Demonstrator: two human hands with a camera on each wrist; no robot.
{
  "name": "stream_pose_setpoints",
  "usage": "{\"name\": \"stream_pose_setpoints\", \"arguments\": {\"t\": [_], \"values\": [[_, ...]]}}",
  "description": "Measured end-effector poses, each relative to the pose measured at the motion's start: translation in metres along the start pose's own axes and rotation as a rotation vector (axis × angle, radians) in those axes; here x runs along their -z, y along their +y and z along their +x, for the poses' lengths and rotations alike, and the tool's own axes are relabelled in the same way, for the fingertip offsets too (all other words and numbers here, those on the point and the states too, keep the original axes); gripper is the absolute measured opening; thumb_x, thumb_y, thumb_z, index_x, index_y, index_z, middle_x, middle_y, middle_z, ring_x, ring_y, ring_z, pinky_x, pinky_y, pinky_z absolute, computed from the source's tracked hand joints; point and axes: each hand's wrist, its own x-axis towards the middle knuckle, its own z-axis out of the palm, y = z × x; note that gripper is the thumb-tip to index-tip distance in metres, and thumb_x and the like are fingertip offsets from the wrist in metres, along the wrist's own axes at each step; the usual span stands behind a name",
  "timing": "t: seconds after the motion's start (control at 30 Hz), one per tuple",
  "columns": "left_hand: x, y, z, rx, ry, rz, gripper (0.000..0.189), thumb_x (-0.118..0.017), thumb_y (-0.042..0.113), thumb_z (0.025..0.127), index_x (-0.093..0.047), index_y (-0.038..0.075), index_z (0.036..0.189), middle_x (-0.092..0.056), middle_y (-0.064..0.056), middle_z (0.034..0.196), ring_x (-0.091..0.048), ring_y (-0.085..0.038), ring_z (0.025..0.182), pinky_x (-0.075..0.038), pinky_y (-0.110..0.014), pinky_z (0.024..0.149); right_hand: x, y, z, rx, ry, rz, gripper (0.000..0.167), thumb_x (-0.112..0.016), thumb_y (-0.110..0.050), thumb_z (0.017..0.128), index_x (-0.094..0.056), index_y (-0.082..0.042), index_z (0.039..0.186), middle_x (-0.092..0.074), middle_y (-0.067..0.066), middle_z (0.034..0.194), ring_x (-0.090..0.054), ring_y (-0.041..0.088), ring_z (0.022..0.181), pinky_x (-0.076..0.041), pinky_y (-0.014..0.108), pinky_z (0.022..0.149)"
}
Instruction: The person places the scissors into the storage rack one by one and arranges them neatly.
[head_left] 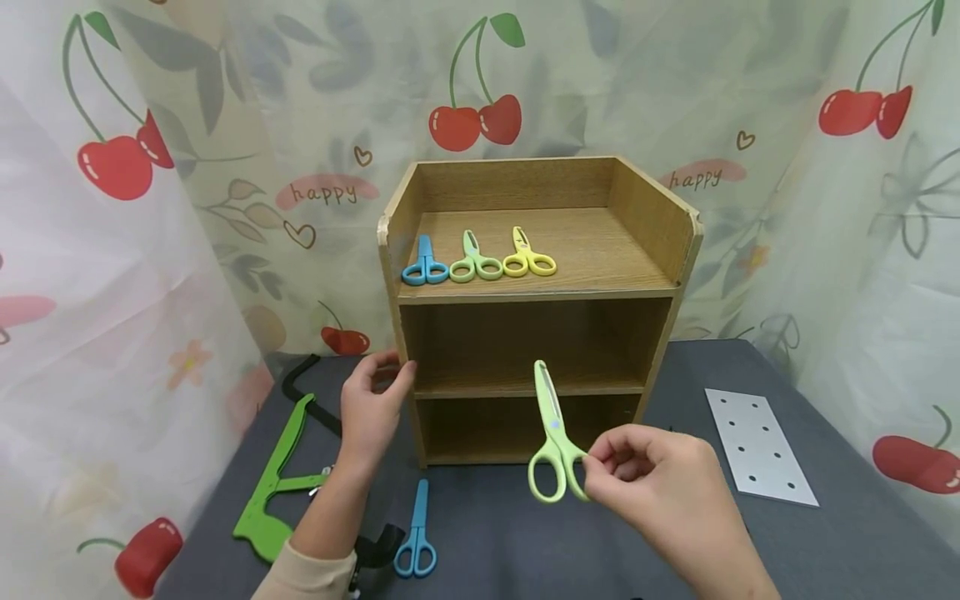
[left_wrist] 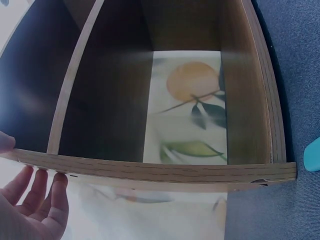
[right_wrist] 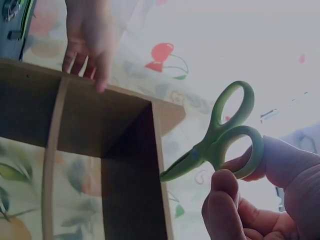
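My right hand (head_left: pixel 663 479) pinches one handle loop of light green scissors (head_left: pixel 554 433), raised in front of the wooden shelf (head_left: pixel 536 389) with the tip upward. In the right wrist view, thumb and fingertips close on the lower loop of these scissors (right_wrist: pixel 220 135). My left hand (head_left: pixel 375 408) holds the shelf's left side panel. Its thumb lies at the front edge and its fingers on the outer face, as the left wrist view of the hand (left_wrist: pixel 37 205) shows. On the top shelf, blue scissors (head_left: pixel 425 271), green scissors (head_left: pixel 476 265) and yellow scissors (head_left: pixel 528 262) stand in a row, tips toward the back.
Blue scissors (head_left: pixel 416 542) lie on the dark table (head_left: pixel 525 533) near the left forearm. A green-framed tool with a black strap (head_left: pixel 277 475) lies at the left, partly behind that arm. A white plate with holes (head_left: pixel 761 446) lies at the right. Printed curtains surround the table.
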Motion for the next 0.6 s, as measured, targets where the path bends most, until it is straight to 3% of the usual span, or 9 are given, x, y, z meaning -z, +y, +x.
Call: {"name": "stream_pose_setpoints", "arguments": {"t": [0.6], "values": [[0.001,-0.001,0.000,0.012,-0.007,-0.007,0.032,-0.074,0.022,0.096,-0.069,0.004,0.122,-0.067,-0.011,0.116,-0.065,-0.024,0.102,-0.052,-0.024,0.072,0.039,-0.018,0.037,0.051,0.077,-0.076,0.010,-0.081,-0.012,0.083,-0.076,-0.021,0.080,-0.067,-0.009,0.069,-0.063,0.010,0.063,-0.047,0.021,0.058]]}}
